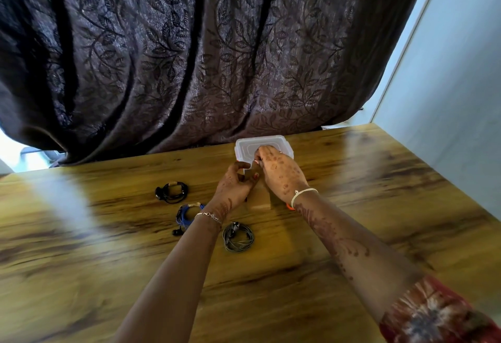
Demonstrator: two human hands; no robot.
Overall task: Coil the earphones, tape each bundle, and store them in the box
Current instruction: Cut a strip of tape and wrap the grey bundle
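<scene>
The grey earphone coil [238, 237] lies flat on the wooden table [366, 193], a loose ring with no tape visible on it. It sits on the person's side of both hands, just beside the left forearm. The left hand [235, 184] is the nearer one and the right hand [280, 173] is farther off. Both hands have curled fingers pinching a brownish tape strip [259, 197] that hangs between them. Left of the coil are the blue bundle [186, 216] and the black bundle [171, 193], each with a pale band. The lidded clear box [245, 147] stands beyond the hands, so I judge the strip must come back toward the body.
</scene>
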